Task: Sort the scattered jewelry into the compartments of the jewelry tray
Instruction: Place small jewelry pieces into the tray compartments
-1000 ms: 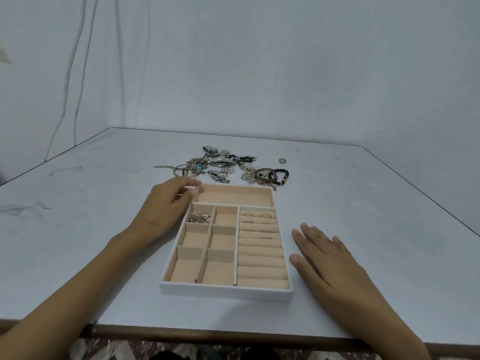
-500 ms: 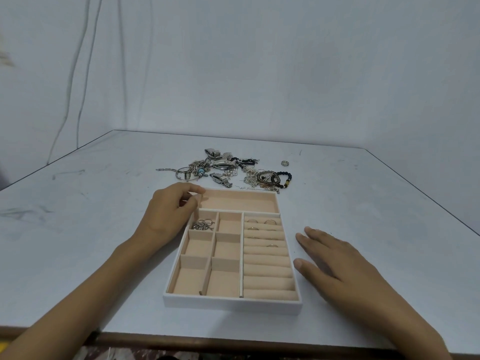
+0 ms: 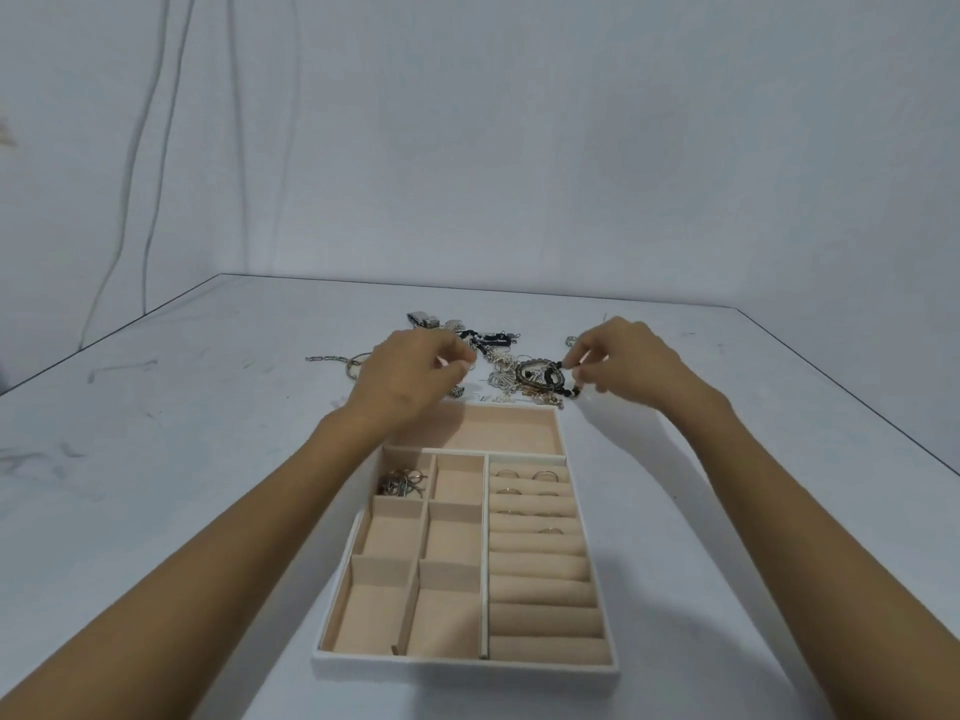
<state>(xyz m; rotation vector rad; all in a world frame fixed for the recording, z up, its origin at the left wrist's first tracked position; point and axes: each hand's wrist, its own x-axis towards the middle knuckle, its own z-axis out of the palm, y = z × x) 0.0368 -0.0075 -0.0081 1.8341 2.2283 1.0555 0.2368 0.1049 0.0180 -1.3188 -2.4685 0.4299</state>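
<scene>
On a scuffed white worktop [image 3: 208,459] before a pale wall [image 3: 519,148], the right hand [image 3: 639,366] pinches a beaded bracelet [image 3: 560,364] in its fingers; whether the left hand [image 3: 410,379], fingers curled, holds anything I cannot tell.

No legible text or labels anywhere.
</scene>
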